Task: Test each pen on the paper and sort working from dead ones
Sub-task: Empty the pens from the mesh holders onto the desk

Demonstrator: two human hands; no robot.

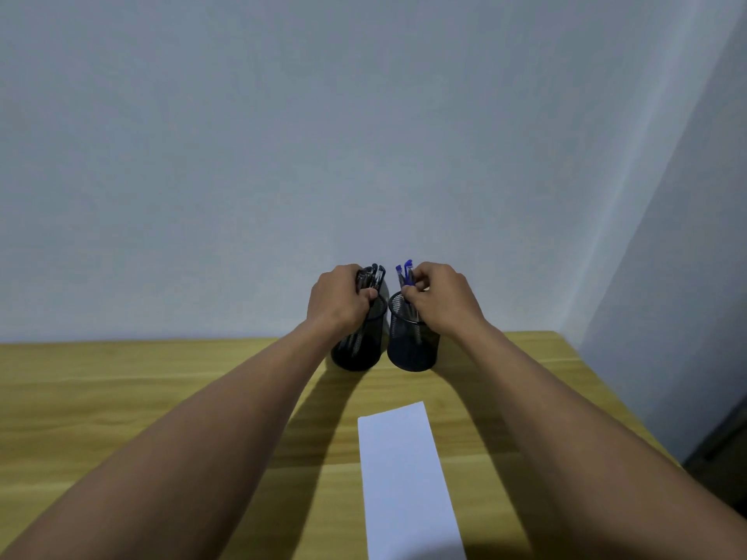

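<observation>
Two black mesh pen cups stand side by side at the back of the wooden table, against the wall. The left cup [355, 353] holds a bunch of dark pens [370, 276]; my left hand [337, 299] grips that bunch above the rim. The right cup [412, 345] holds several blue-capped pens [406, 272]; my right hand [442, 299] curls its fingers around them at the rim. A narrow white strip of paper [404, 478] lies flat on the table in front of the cups, blank as far as I can see.
The wooden table [141, 398] ends at a right edge near the corner of the room. A pale wall [364, 135] rises directly behind the cups. A dark object [723, 442] sits low at the far right, beyond the table.
</observation>
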